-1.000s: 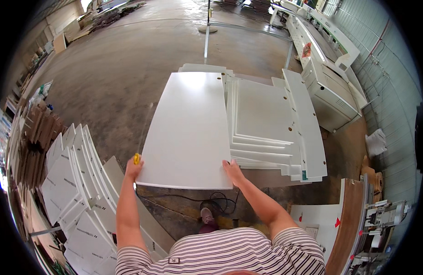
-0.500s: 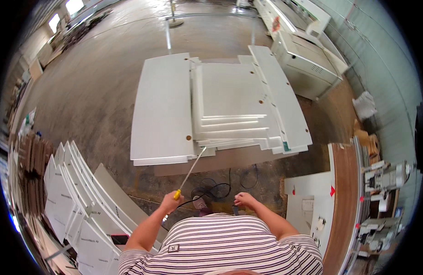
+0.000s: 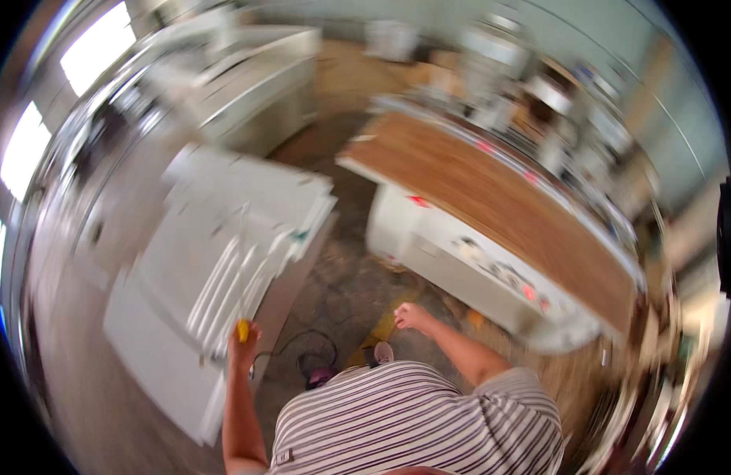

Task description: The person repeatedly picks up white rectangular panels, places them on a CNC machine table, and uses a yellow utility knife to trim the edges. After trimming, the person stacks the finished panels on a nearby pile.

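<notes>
In my left hand [image 3: 245, 348] is a yellow air blow gun [image 3: 243, 331], with my fingers closed round its handle. Its long thin tube reaches up over a stack of white panels [image 3: 156, 305]; I cannot tell whether the tip touches them. A black hose [image 3: 322, 336] loops across the floor beside that hand. My right hand [image 3: 413, 317] hangs in front of my body with its fingers curled, and nothing shows in it. It is nearest to a wood-topped white bench [image 3: 492, 198].
Behind the panels stands a large pale machine [image 3: 262, 95]. Blurred equipment and boxes line the wall past the bench, with a white sack [image 3: 392, 39] at the far wall. Yellow marking [image 3: 373, 336] runs on the floor near my feet.
My view has swung to the right, so the panel stack now lies at left and the bench ahead to the right. The blow gun stays in my left hand, its tube now more upright.
</notes>
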Action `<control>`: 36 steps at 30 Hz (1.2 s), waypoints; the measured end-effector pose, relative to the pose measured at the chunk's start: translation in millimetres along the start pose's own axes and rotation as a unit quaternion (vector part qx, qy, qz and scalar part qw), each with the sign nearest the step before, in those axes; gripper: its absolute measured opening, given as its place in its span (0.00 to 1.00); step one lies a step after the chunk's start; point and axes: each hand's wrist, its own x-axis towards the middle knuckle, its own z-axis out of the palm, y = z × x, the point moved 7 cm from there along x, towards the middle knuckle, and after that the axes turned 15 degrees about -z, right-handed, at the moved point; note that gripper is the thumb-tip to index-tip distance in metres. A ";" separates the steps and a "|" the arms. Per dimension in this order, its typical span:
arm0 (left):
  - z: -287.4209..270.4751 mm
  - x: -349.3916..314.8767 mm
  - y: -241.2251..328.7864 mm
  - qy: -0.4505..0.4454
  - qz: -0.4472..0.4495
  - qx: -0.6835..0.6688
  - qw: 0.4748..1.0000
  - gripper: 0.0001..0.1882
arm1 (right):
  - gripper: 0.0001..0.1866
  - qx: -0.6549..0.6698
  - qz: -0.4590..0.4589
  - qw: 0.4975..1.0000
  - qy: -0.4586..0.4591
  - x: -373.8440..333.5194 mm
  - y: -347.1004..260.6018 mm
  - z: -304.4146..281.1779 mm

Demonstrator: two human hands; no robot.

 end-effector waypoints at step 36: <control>237.5 -520.7 -115.5 -0.811 0.230 0.537 0.017 0.12 | 0.20 0.298 0.343 -0.126 0.882 -636.3 312.1 628.9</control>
